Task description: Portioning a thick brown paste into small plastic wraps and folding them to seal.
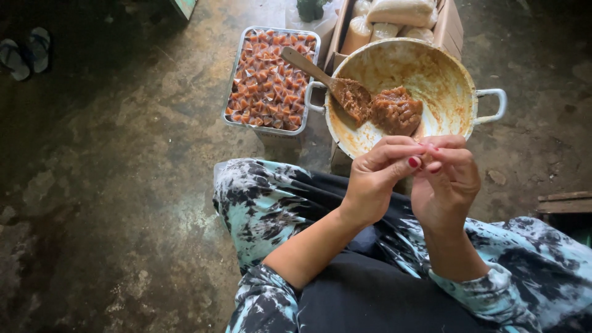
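Between my two sets of fingertips, just near of the pan's rim, I am pinching a small piece of something; it is almost wholly hidden, so I cannot say for certain what it is, though it looks like a bit of the brown paste being wrapped or shaped. My left hand [376, 176] is closed on it from the left, thumb and forefinger pressed together, and my right hand [445, 179] meets it from the right, its fingers curled in and touching the left ones.

To do this well, I judge the piece should stay over my lap and close to the pan, with light, even pressure from both sides so the soft filling does not squeeze out, and the folds should be turned by the fingertips alone.

Just beyond my hands sits the round metal pan [444, 68] with two handles, smeared inside, holding a lump of brown paste [396, 110] and a wooden spoon [327, 80] loaded with more. To the left of the pan is a rectangular metal tray [236, 68] filled with small wrapped reddish-brown sweets [269, 83]. Farther away, a cardboard box [453, 24] holds filled clear bags. All of it rests on a bare concrete floor [123, 185], and a pair of sandals [24, 52] lies at the far left.
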